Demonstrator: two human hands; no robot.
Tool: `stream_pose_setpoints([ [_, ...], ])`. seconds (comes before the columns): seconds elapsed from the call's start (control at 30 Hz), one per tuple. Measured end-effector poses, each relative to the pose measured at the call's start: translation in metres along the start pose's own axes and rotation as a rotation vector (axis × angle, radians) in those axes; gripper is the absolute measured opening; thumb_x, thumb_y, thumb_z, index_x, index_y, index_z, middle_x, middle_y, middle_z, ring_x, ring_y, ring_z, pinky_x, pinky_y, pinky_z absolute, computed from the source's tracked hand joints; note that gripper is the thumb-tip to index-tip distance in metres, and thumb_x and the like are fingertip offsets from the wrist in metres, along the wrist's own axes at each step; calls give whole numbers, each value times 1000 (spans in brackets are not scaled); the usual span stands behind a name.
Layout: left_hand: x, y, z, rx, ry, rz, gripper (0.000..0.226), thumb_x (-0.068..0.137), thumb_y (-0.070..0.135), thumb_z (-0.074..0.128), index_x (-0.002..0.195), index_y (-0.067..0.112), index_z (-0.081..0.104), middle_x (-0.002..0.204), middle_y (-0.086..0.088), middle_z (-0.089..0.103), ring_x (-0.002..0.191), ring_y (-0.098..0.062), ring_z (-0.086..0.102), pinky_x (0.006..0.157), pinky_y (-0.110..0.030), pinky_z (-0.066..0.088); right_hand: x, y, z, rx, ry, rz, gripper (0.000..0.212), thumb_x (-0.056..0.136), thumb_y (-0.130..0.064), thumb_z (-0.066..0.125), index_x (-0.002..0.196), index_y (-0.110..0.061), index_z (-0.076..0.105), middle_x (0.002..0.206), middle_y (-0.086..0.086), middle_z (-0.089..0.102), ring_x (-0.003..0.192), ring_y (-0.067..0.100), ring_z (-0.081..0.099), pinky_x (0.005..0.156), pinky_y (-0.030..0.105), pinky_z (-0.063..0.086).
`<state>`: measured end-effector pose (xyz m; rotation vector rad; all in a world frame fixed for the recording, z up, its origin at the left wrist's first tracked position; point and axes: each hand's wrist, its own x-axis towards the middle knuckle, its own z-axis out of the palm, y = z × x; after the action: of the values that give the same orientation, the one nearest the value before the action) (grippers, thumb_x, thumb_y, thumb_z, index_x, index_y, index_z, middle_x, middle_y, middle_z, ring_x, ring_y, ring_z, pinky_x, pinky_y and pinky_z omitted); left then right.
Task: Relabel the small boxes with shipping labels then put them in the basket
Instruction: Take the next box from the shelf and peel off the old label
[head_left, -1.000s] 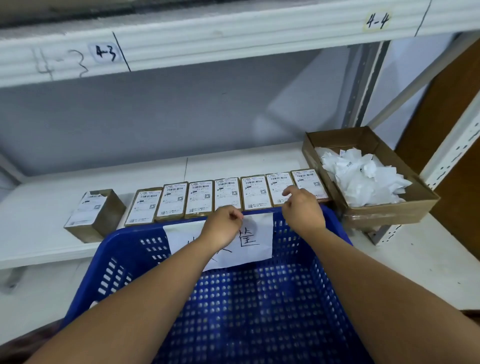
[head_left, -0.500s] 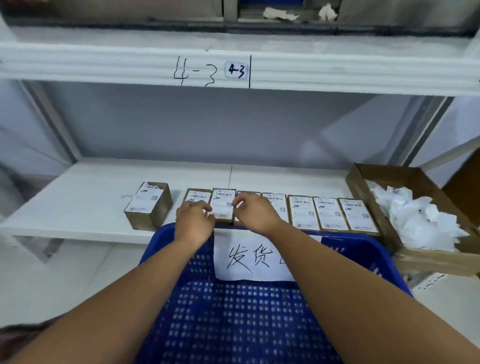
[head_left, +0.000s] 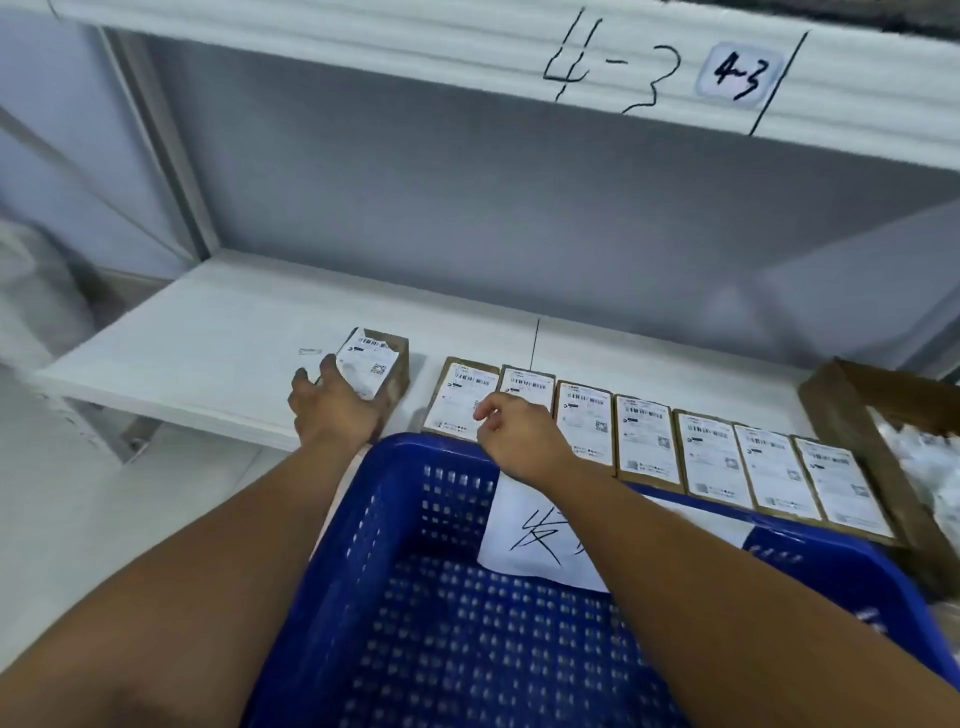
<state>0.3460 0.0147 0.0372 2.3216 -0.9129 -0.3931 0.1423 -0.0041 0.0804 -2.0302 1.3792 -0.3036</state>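
Several small brown boxes with white shipping labels lie side by side in a row (head_left: 644, 441) on the white shelf. One more labelled box (head_left: 382, 364) stands apart at the left end. My left hand (head_left: 332, 410) grips that separate box from its near left side. My right hand (head_left: 514, 431) rests with curled fingers on the two leftmost boxes (head_left: 457, 395) of the row; I cannot make out whether it pinches one. The blue plastic basket (head_left: 431, 597) sits just in front of the shelf under my forearms, with a handwritten paper sign (head_left: 524, 535) on its far wall.
The white shelf (head_left: 197, 358) has bare surface to the left of the separate box. A brown cardboard tray (head_left: 852, 415) with crumpled white paper stands at the right edge. An upper shelf marked 4-3 (head_left: 737, 73) hangs overhead.
Both hands moved left along the row. My left hand left the row and took hold of the separate box at the left end. The view swung left.
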Motion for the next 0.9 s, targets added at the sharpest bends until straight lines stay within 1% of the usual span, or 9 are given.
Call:
stream_pose_setpoints([
  [0.1,6,-11,9,-64,-55,-38,90,80,50,68,147,11,22,150,-19,20,137,-37,23,109,-45,28,4,2,9,-20,-20,10,26,93,-11,47,115,-15,61,89,3,65,72,16,56,69,28,48],
  [0.2,8,-14,15,-121,-38,-37,80,82,36,68,143,8,25,141,-19,27,126,-40,38,104,-43,36,5,4,15,-16,-42,22,26,94,-11,44,115,-14,59,83,4,65,59,12,53,62,25,44],
  [0.37,4,-5,16,-160,-3,-49,85,82,44,66,143,7,20,136,-18,26,115,-42,46,94,-43,41,0,3,19,-26,-37,27,27,95,-12,43,115,-16,60,88,1,63,69,15,54,66,27,46],
  [0.43,0,-3,15,-208,64,-18,92,82,37,69,148,6,13,139,-18,24,114,-42,47,96,-44,42,-1,4,17,-13,-24,29,26,95,-12,43,114,-16,60,79,-4,60,65,12,53,62,25,44],
  [0.5,-9,2,14,-280,119,27,98,80,27,72,150,5,7,141,-17,22,116,-39,46,99,-43,43,-5,6,12,4,-3,28,26,95,-13,44,115,-16,60,82,-4,62,66,11,54,63,25,45],
  [0.67,-63,34,3,-441,67,141,110,76,31,78,151,5,1,142,-13,21,121,-26,46,92,-27,42,-29,0,-10,159,85,35,29,97,-22,52,126,-17,54,90,-2,64,78,17,58,73,28,47],
  [0.73,-94,49,-1,-425,-48,168,113,75,32,78,151,8,-1,143,-12,21,119,-24,47,85,-23,40,-41,-1,-21,247,129,45,43,97,-34,56,137,-21,46,108,6,67,97,24,62,83,30,48],
  [0.8,-127,62,-4,-399,-160,221,113,74,35,77,151,12,-2,142,-11,22,121,-24,45,84,-21,39,-54,4,-32,385,193,85,69,91,-44,63,149,-25,31,133,8,58,119,27,56,97,35,46],
  [0.9,-169,78,-7,-349,-275,319,109,75,31,74,152,18,-1,142,-8,23,128,-24,38,90,-23,38,-76,17,-50,687,297,152,95,80,-45,75,151,-33,14,139,2,54,126,28,52,105,51,44],
])
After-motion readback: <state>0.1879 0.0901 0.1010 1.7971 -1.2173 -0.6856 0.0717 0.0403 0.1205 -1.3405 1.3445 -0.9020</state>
